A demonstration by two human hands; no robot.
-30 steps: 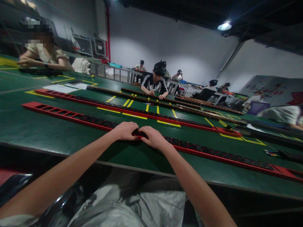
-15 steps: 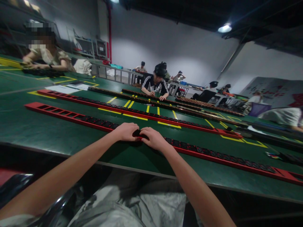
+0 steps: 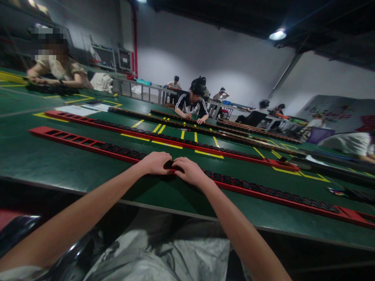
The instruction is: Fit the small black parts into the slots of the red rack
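Observation:
A long red slotted strip (image 3: 263, 198) lies across the near part of the table, with a row of black square inserts (image 3: 247, 185) set along it. Several openings near its left end hold no inserts. My left hand (image 3: 158, 162) rests on the strip's middle, its fingers curled down at a black insert (image 3: 168, 164). Close beside it, my right hand (image 3: 189, 170) bends its fingers over the same spot from the right. Both hands look closed on this insert, though they cover much of it and the fingertips are partly hidden.
Farther back on the green table (image 3: 88, 171) lies a second red strip (image 3: 202, 147) with black inserts. Behind it are long dark rails (image 3: 258, 143) and yellow tape markings. Paper sheets (image 3: 77, 110) lie at the left. Co-workers sit across the table and at left.
Hardly anything differs: my hands stay at the same place on the red strip. The whole view has shifted very slightly.

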